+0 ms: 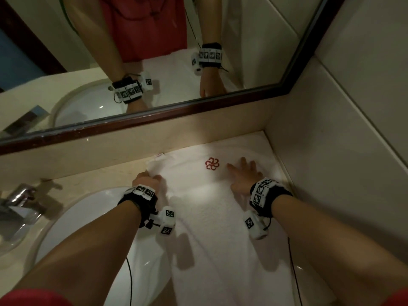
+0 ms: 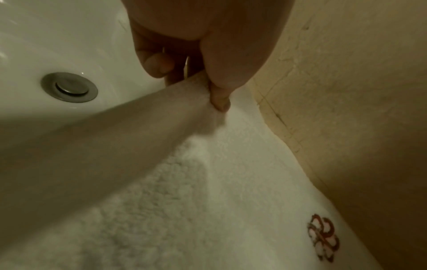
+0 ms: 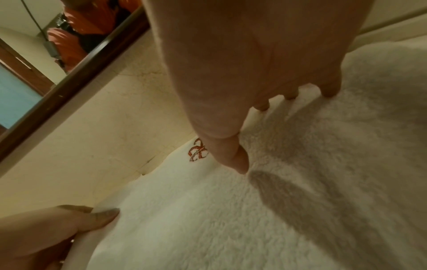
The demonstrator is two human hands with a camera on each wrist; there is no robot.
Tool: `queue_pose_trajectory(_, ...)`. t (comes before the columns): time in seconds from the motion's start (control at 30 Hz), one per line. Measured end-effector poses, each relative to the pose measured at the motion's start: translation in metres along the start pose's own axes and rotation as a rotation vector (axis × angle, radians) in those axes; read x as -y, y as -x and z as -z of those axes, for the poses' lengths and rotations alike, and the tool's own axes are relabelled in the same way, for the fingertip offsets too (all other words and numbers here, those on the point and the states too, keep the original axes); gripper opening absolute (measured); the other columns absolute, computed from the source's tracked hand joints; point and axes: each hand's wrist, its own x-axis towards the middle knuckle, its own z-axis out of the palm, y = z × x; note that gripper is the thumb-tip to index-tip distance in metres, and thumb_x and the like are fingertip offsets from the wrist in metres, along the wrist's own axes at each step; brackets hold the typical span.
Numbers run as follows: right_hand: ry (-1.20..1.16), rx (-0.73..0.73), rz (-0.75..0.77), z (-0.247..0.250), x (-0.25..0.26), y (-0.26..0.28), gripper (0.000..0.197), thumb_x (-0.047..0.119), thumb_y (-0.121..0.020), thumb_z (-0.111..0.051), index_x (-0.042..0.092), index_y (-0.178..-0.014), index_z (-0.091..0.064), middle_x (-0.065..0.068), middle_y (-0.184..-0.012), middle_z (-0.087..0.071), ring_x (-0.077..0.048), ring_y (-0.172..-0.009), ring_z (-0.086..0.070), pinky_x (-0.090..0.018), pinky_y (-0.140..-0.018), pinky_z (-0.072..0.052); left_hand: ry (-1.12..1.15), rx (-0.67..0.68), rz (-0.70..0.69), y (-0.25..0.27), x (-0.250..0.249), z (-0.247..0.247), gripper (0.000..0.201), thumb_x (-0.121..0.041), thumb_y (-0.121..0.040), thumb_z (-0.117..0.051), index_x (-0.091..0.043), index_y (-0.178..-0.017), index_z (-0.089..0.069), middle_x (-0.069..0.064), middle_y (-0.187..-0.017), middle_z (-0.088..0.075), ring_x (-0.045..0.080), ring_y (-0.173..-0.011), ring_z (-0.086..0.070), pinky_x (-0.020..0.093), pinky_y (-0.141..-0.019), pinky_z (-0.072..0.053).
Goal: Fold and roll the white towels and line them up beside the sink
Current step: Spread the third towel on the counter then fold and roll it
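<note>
A white towel (image 1: 212, 217) with a red flower emblem (image 1: 212, 164) lies lengthwise on the counter to the right of the sink (image 1: 88, 235), reaching the back wall. My left hand (image 1: 146, 178) pinches the towel's left edge near its far corner, thumb on top (image 2: 219, 98), fingers under the fold. My right hand (image 1: 245, 173) lies flat with spread fingers on the towel just right of the emblem; its straight fingers (image 3: 233, 157) touch the pile. The towel (image 3: 231, 219) fills the right wrist view, and my left hand (image 3: 69, 226) shows at its edge there.
A chrome tap (image 1: 19, 202) stands at the left of the basin, whose drain (image 2: 69, 87) shows in the left wrist view. A dark-framed mirror (image 1: 154, 115) runs along the back wall. A tiled side wall (image 1: 331, 151) closes off the counter right of the towel.
</note>
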Motion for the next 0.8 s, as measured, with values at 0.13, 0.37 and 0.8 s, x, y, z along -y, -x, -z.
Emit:
queue_pose_trajectory(0.13, -0.085, -0.059, 0.016, -0.009, -0.007, 0.01, 0.072, 0.03, -0.093, -0.047, 0.033, -0.153, -0.006, -0.003, -0.162, 0.009, -0.034, -0.148, 0.005, -0.048, -0.118, -0.015, -0.125, 0.021, -0.027, 0.006, -0.006, 0.008, 0.054, -0.035, -0.088, -0.06, -0.001, -0.128, -0.047, 0.022, -0.124, -0.059, 0.04, -0.112, -0.058, 0.039, -0.093, -0.049)
queue_pose_trajectory(0.37, -0.327, -0.214, -0.007, -0.026, -0.008, 0.074, 0.07, 0.024, -0.093, -0.053, 0.023, -0.153, -0.018, -0.013, -0.16, -0.008, -0.031, -0.144, -0.02, -0.035, -0.117, -0.023, -0.226, 0.016, -0.152, 0.042, -0.018, 0.032, 0.056, -0.036, -0.083, -0.064, -0.004, -0.125, -0.045, 0.024, -0.129, -0.046, 0.044, -0.114, -0.053, 0.049, -0.096, -0.047)
queue_pose_trajectory(0.8, -0.662, -0.388, -0.334, -0.124, -0.032, 0.242, 0.067, 0.022, -0.091, -0.057, 0.021, -0.15, -0.026, -0.011, -0.151, -0.033, -0.027, -0.134, -0.039, -0.03, -0.104, -0.035, -0.409, 0.408, -0.673, 0.173, -0.015, -0.022, 0.008, -0.016, -0.087, -0.061, -0.011, -0.08, -0.06, 0.012, -0.084, -0.062, 0.028, -0.079, -0.06, 0.034, -0.077, -0.051)
